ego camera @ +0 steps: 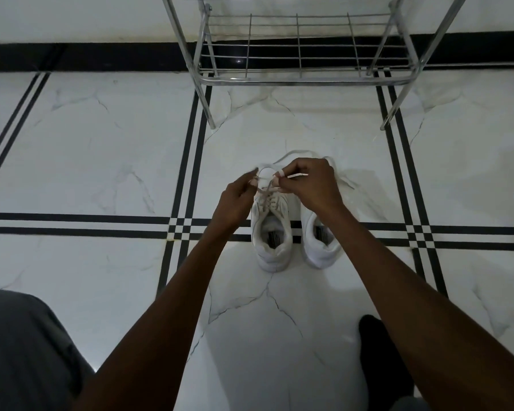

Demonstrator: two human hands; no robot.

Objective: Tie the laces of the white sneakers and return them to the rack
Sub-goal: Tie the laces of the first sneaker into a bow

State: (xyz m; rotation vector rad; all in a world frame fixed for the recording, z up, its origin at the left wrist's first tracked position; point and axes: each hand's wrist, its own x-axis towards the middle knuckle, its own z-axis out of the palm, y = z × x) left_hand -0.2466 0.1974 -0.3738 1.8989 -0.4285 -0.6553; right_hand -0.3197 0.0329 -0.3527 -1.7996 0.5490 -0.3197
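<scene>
Pinching the laces (269,185) from both sides, the two hands meet over the left sneaker (272,232). Left hand (235,203) has its fingertips (253,181) drawn narrow on a strand that loops up and across toward the other hand. Right hand (312,188) is curled tight, thumb and forefinger closed on a strand whose flat white end pokes out just past the knuckles, pointing right. Between the two sets of fingertips the strands cross and run down into the eyelets directly below them.

The right sneaker (319,241) stands just beside the first, its front half hidden under the right hand and wrist; a loose loop of lace arcs beyond the fingers there (probably this shoe's own, though the white-on-white makes it hard to trace). Both sneakers sit on the floor (101,149), heels toward the person, toes away.

Well beyond the fingertips stands the rack (303,81), its low wire shelf bare. Nearer than the wrists, a grey-clad knee (21,345) shows at left and a dark foot (377,351) at right.
</scene>
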